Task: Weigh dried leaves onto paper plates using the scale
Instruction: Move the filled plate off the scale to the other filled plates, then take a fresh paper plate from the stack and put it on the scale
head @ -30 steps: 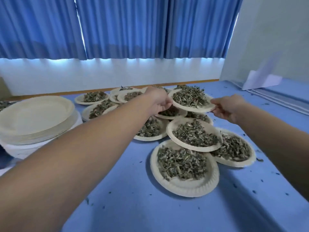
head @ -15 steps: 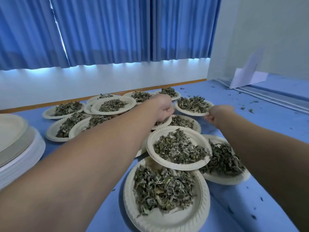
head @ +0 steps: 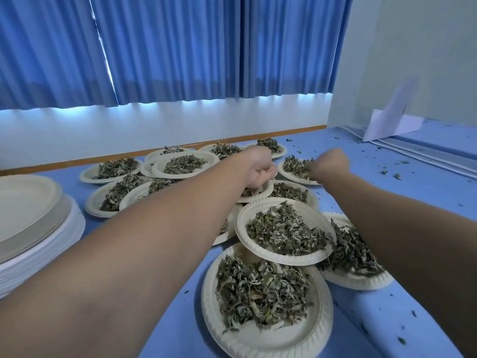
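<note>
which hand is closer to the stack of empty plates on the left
Left. The left hand is to the right of the stack of empty plates, several leaf plates away; the right hand is further right again, beyond the left hand.

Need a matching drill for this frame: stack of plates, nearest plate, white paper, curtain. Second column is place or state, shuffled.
Column 1
1. stack of plates
2. nearest plate
3. white paper
4. curtain

Column 2
A. blue, hanging at the back
B. empty, at the left edge
C. folded, at the far right
D. heaped with dried leaves, far rim under another plate

Pairs: 1-B, 2-D, 3-C, 4-A
</note>
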`<state>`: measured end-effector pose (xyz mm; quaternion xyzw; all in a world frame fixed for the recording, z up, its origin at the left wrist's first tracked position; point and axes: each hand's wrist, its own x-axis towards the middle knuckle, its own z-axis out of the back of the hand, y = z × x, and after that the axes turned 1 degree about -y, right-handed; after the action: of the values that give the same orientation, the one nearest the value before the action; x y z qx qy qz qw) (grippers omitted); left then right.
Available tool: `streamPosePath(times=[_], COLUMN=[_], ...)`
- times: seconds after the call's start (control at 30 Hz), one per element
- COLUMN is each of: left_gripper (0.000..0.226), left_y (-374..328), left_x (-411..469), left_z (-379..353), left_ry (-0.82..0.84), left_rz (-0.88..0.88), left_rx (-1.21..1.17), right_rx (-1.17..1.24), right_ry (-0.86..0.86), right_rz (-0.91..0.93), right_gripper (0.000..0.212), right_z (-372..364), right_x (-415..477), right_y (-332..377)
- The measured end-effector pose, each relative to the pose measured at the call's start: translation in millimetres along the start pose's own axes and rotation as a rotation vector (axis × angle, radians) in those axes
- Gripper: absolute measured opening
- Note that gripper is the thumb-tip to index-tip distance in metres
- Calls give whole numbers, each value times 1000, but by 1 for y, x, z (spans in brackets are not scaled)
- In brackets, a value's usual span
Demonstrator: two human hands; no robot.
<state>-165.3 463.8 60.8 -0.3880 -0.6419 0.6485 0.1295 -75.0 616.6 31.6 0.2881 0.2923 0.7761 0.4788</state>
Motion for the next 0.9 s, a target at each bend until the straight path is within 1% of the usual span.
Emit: streamPosePath(times=[0.03,0.13,0.17,0.23,0.27,0.33,0.4,0.47,0.5,0.53,0.57,0.6,0.67,0.7,0.73,0.8,0.9], left_gripper=[31,36,36,38,38,39,38,38,38,37,37,35,33,34,35,35,34], left_y=[-2,-11,-14,-21,-23,-28,-32,-32,-30,-27,-23,-18,-8,-2,3,12,23], left_x=[-2,-22,-32,-56,-69,-99,-135,-172,-191,-209,-227,-244,-276,-288,-298,-313,-323], left_z=[5,22,31,54,70,109,151,197,221,243,265,285,318,330,340,355,371], left_ry=[-6,-37,-40,-39,-55,-94,-131,-159,-169,-184,-219,-278,-400,-428,-433,-421,-412], left_rz=[-24,-107,-135,-183,-198,-233,-276,-293,-286,-281,-285,-303,-356,-371,-376,-376,-372], left_rx=[26,3,14,36,37,34,22,58,120,231,396,603,1025,1159,1228,1298,1409], right_rx=[20,177,209,173,165,189,269,333,346,351,331,270,44,-79,-173,-278,-367], right_ry=[2,154,178,185,184,220,297,329,338,357,401,463,590,626,649,658,651], right_rz=[88,298,368,513,563,628,648,698,743,807,895,1004,1244,1340,1404,1474,1507], right_gripper=[27,16,12,6,7,9,9,8,7,5,4,3,6,9,13,17,19], right_z=[2,2,0,-5,-9,-23,-39,-53,-60,-66,-70,-73,-78,-81,-82,-86,-89], right_x=[-10,-49,-63,-94,-110,-142,-177,-217,-236,-256,-275,-293,-322,-333,-343,-356,-369], right_y=[17,69,85,120,135,166,192,216,226,234,240,245,250,251,251,252,257])
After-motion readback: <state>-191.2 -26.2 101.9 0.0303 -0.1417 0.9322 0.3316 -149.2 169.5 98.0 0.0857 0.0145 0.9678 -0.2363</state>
